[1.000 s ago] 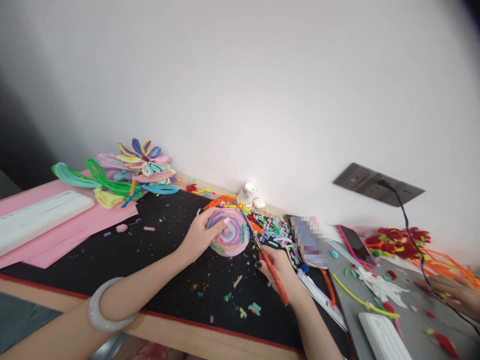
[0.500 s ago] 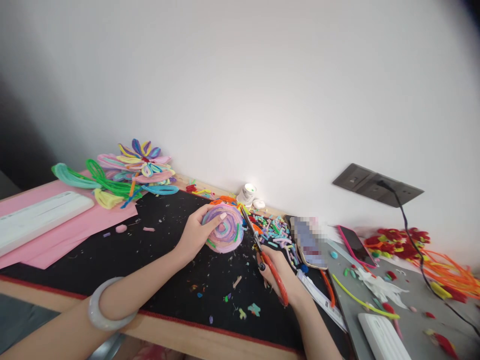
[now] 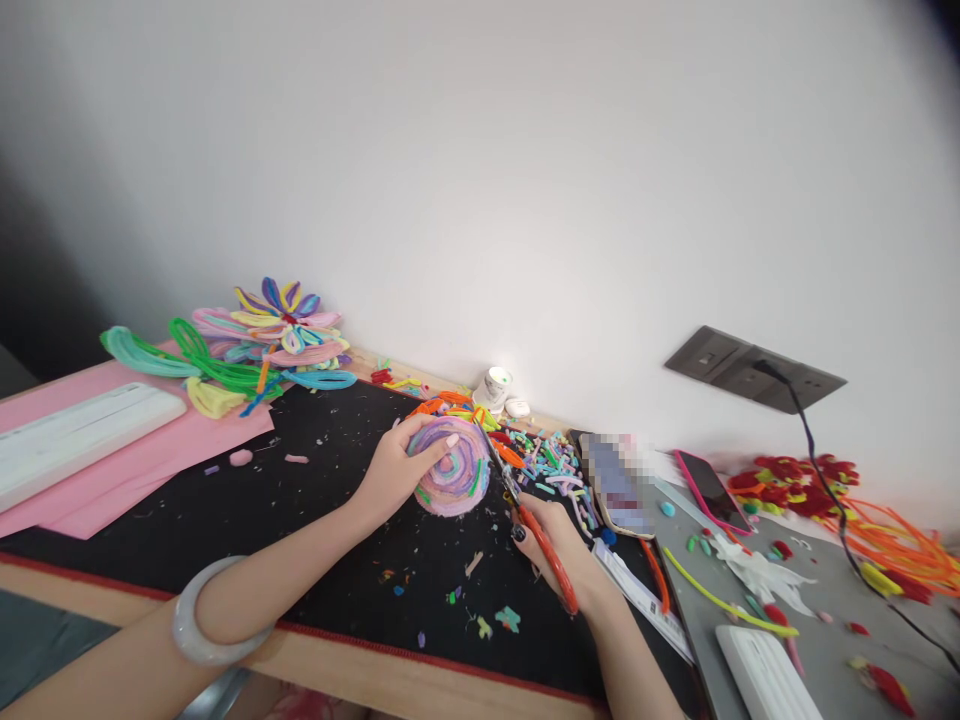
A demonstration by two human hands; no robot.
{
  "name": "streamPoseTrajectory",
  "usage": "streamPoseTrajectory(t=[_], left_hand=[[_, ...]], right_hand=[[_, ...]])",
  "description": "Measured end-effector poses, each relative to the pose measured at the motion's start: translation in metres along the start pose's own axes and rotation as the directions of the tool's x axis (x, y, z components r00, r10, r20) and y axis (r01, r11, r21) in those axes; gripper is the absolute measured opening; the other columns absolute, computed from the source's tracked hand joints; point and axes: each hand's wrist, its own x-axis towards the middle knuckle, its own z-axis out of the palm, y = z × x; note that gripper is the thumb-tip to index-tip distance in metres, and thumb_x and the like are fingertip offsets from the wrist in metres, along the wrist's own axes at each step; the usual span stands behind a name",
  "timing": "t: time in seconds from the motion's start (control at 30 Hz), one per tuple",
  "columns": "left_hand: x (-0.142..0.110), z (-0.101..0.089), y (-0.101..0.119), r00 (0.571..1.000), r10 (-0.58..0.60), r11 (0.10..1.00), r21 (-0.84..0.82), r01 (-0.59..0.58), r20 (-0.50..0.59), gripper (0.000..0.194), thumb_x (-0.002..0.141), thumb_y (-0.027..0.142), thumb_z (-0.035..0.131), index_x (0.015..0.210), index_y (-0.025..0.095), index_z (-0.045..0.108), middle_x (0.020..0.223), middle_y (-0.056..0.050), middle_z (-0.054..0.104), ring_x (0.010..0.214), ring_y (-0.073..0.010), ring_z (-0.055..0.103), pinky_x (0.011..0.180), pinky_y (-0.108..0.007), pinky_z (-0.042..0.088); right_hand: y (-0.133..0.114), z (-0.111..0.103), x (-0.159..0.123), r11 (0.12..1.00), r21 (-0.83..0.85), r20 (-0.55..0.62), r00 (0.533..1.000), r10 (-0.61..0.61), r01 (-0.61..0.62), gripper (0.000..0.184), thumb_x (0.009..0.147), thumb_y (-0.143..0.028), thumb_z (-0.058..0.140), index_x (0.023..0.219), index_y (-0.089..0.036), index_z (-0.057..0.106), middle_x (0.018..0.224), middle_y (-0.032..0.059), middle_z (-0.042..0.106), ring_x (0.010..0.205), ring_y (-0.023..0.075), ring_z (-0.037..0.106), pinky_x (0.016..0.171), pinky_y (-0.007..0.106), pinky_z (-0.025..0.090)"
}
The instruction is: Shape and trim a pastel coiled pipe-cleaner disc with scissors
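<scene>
My left hand (image 3: 401, 465) grips a round coil of pastel pipe cleaners (image 3: 457, 485), wound in pink, purple, blue and green. Its thumb lies across the face of the coil, while the other fingers are mostly hidden behind. Scissors (image 3: 551, 562) with orange handles are in my right hand (image 3: 555, 535), whose fingers wrap around the loops. The blades point up and left, close to the coil's right edge; whether they touch it I cannot tell. A heap of short pipe cleaner snippets (image 3: 551, 460) lies just behind the scissors.
A black mat (image 3: 337, 570) with scattered scraps lies below my hands. At left are pipe cleaner flowers (image 3: 289, 330), pink sheets (image 3: 217, 450) and a white box (image 3: 90, 435). To the right are a phone (image 3: 619, 490), a pink-edged phone (image 3: 712, 490) and a black cable (image 3: 814, 460). A small white cup (image 3: 493, 388) stands behind.
The coil has come slightly down and tilted, with my left thumb still on it. The scissor blades look closer together and lie nearer its upper right edge.
</scene>
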Motion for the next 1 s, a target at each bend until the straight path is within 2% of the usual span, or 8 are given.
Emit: streamPoseTrajectory(t=[0.23, 0.53, 0.63, 0.83, 1.0], left_hand=[[0.000, 0.001, -0.001, 1.000, -0.001, 1.000, 0.003, 0.001, -0.008, 0.029, 0.071, 0.042, 0.070, 0.087, 0.018, 0.069, 0.085, -0.004, 0.074, 0.083, -0.0236, 0.067, 0.080, -0.034, 0.051], [0.001, 0.000, -0.001, 1.000, 0.014, 1.000, -0.009, -0.014, -0.025, 0.029, 0.070, 0.041, 0.071, 0.087, 0.018, 0.071, 0.086, -0.005, 0.073, 0.085, -0.0239, 0.066, 0.085, -0.036, 0.049], [0.001, 0.000, -0.001, 0.999, 0.017, 1.000, -0.012, -0.018, -0.033, 0.029, 0.071, 0.041, 0.070, 0.088, 0.017, 0.070, 0.088, -0.006, 0.073, 0.086, -0.0242, 0.065, 0.086, -0.037, 0.049], [0.001, 0.000, 0.001, 0.999, 0.020, 1.000, -0.001, -0.020, -0.027, 0.029, 0.071, 0.041, 0.070, 0.088, 0.018, 0.070, 0.090, -0.006, 0.073, 0.089, -0.0249, 0.065, 0.089, -0.038, 0.048], [0.000, -0.001, 0.002, 1.000, 0.007, 1.000, 0.001, -0.007, 0.003, 0.028, 0.071, 0.040, 0.070, 0.087, 0.018, 0.069, 0.087, -0.006, 0.073, 0.087, -0.0249, 0.065, 0.086, -0.037, 0.049]], right_hand=[[0.010, 0.002, 0.000, 0.997, 0.056, 0.018, 0.999, 0.046, -0.047, 0.052, 0.084, -0.069, 0.041, 0.064, -0.021, 0.032, 0.060, -0.0049, 0.026, 0.056, 0.0105, 0.021, 0.050, 0.026, 0.019], [0.019, 0.001, 0.001, 0.999, 0.011, -0.023, 0.999, 0.039, -0.038, 0.055, 0.082, -0.069, 0.044, 0.060, -0.021, 0.029, 0.056, -0.0059, 0.024, 0.054, 0.0099, 0.020, 0.049, 0.025, 0.016], [0.014, 0.001, 0.000, 0.998, 0.043, -0.024, 0.998, 0.050, -0.049, 0.055, 0.080, -0.072, 0.045, 0.062, -0.022, 0.030, 0.056, -0.0061, 0.025, 0.053, 0.0098, 0.022, 0.048, 0.025, 0.017], [0.001, -0.002, -0.002, 0.991, 0.132, 0.053, 0.998, 0.015, -0.022, 0.055, 0.081, -0.074, 0.039, 0.074, -0.020, 0.041, 0.064, -0.0035, 0.040, 0.053, 0.0104, 0.029, 0.049, 0.024, 0.028], [-0.003, -0.004, -0.002, 0.995, 0.095, 0.057, 0.998, 0.036, -0.041, 0.054, 0.080, -0.074, 0.042, 0.072, -0.020, 0.038, 0.063, -0.0046, 0.036, 0.056, 0.0103, 0.028, 0.051, 0.024, 0.026]])
